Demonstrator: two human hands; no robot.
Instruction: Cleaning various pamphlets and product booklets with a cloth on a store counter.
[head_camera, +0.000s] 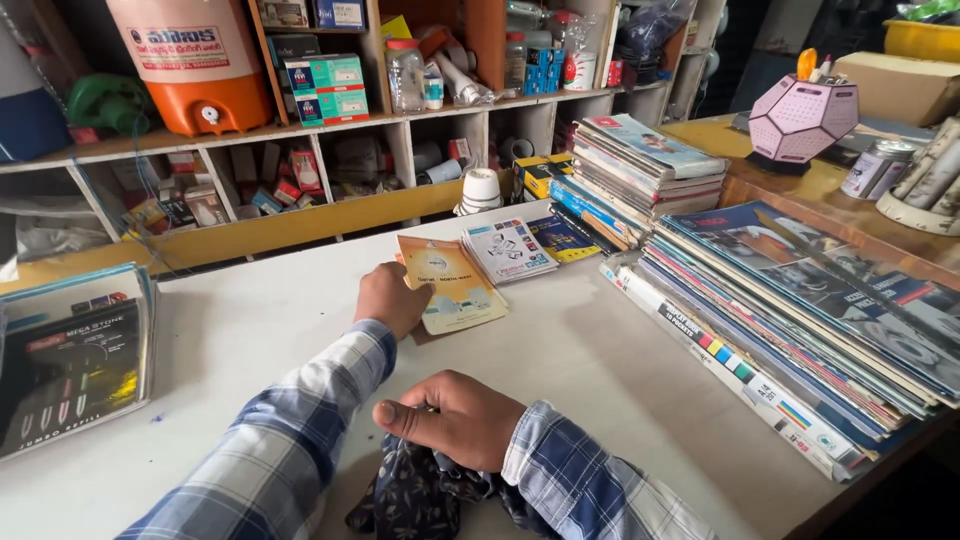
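Left hand (392, 298) out on the white counter (590, 360), closed over the left edge of an orange-and-cream booklet (452, 283) lying flat near the middle; fingers curled under and hidden, so whether pinching the cover or merely pressing on it cannot be told; plaid sleeve (300, 420) running back toward the bottom edge. Right hand (455, 418) nearer the body, fingers bunched together and pressing down on a dark patterned cloth (415, 495); thumb laid along the side; fingertips buried in the folds, cloth cut off by the lower edge. Just beside the orange booklet, a white-and-blue booklet (508, 250), touching or overlapping it; behind that a darker one half covered, hard to make out. To the right, a wide stack of magazines (800, 320) fanned along the counter's edge, lowest ones cut off at the corner; a second, taller pile (645, 165) behind. At far left, a clear display case of pens (70, 360), partly out of view. Cluttered shelves (300, 170) behind, small boxes blurred; orange water cooler (195, 60) cropped at the top.
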